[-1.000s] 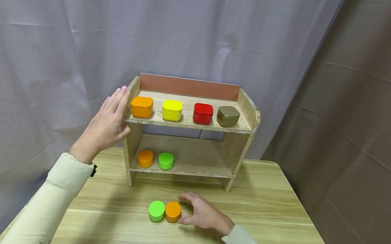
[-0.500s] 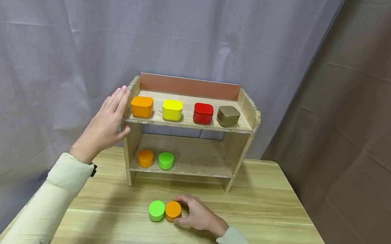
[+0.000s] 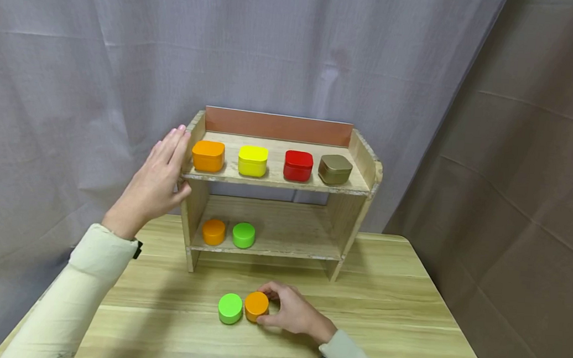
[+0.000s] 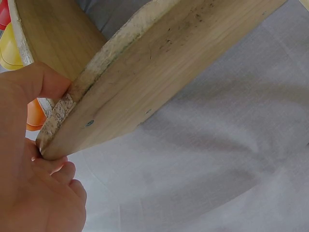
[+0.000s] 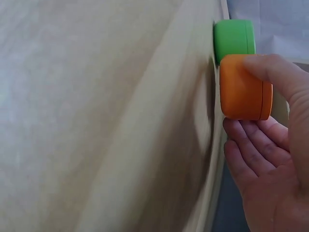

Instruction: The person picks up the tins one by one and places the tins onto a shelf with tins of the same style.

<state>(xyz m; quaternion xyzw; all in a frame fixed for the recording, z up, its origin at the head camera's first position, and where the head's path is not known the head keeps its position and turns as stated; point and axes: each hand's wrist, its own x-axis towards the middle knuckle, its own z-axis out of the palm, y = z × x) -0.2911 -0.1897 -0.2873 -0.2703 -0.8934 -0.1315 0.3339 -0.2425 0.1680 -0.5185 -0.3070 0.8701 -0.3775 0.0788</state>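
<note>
My right hand (image 3: 297, 312) pinches a round orange container (image 3: 256, 306) between thumb and fingers, low over the table. In the right wrist view the thumb lies on one side of the orange container (image 5: 241, 87) and the fingers on the other. A round green container (image 3: 230, 309) stands just left of it, a narrow gap between them. My left hand (image 3: 153, 183) grips the left side panel of a small two-tier wooden shelf (image 3: 266, 253). In the left wrist view the thumb and fingers (image 4: 60, 171) meet the panel's edge (image 4: 58, 118) from opposite sides.
Along the upper tier stand orange (image 3: 208, 157), yellow (image 3: 253, 161), red (image 3: 298, 166) and olive (image 3: 335, 170) squarish containers. On the lower tier, to the left, are round orange (image 3: 213, 232) and green (image 3: 244, 235) ones. Grey curtains (image 3: 126, 51) hang behind the wooden table (image 3: 397, 309).
My right hand has closed its fingers round the orange container and moved it slightly right and up, away from the green one. The left hand stays on the shelf.
</note>
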